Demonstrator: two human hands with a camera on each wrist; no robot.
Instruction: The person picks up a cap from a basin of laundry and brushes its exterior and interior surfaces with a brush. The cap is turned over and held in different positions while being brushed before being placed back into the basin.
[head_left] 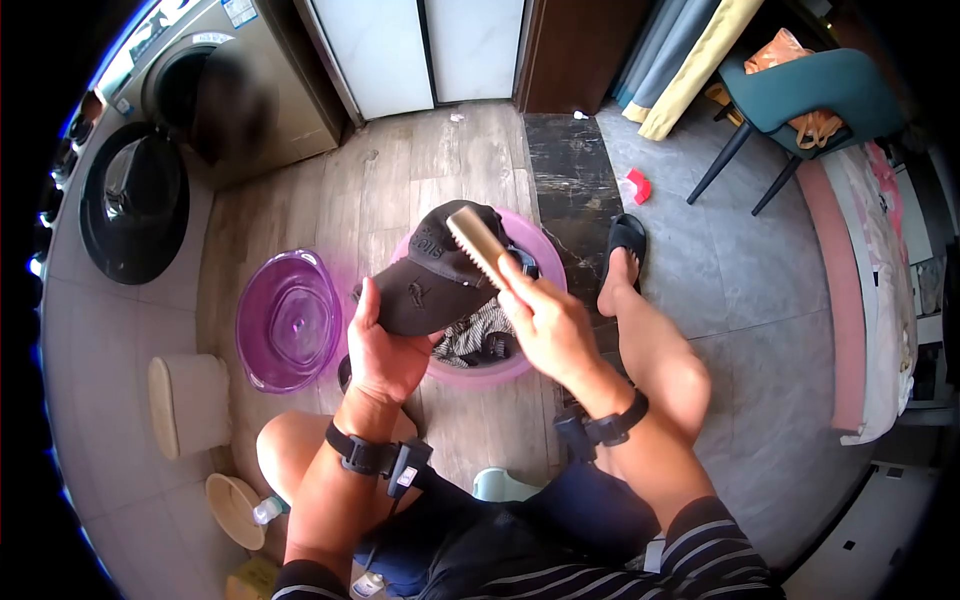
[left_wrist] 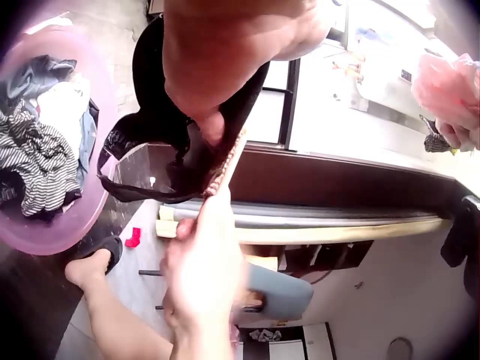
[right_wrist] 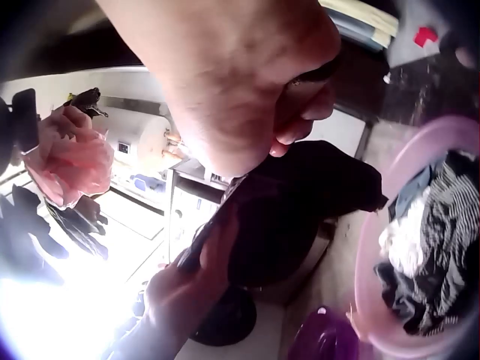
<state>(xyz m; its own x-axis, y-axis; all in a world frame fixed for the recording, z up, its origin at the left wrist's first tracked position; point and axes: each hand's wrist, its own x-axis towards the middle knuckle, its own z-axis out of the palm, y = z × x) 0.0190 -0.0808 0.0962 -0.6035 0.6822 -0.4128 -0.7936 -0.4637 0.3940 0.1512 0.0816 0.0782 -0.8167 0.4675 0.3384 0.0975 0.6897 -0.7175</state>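
Note:
My left hand [head_left: 390, 355] holds a dark baseball cap [head_left: 425, 275] from beneath, the thumb up beside the brim. Letters show on the crown's front and a small emblem on the brim. In my right hand [head_left: 550, 325] is a scrubbing brush [head_left: 478, 242] with a pale wooden back, gripped at its near end. Its bristles face the cap, and its far end overlaps the crown in the head view. The left wrist view shows the brush [left_wrist: 231, 161] right at the cap's edge. Below the cap, a pink basin [head_left: 556, 270] holds clothes [head_left: 475, 335], some striped.
A purple basin [head_left: 290, 320] stands on the floor at left, near a cream bin [head_left: 190, 405] and a beige bowl [head_left: 232, 510]. A washing machine [head_left: 270, 120] with its door open stands far left. A teal chair [head_left: 830, 85] and a bed edge [head_left: 835, 300] are at right.

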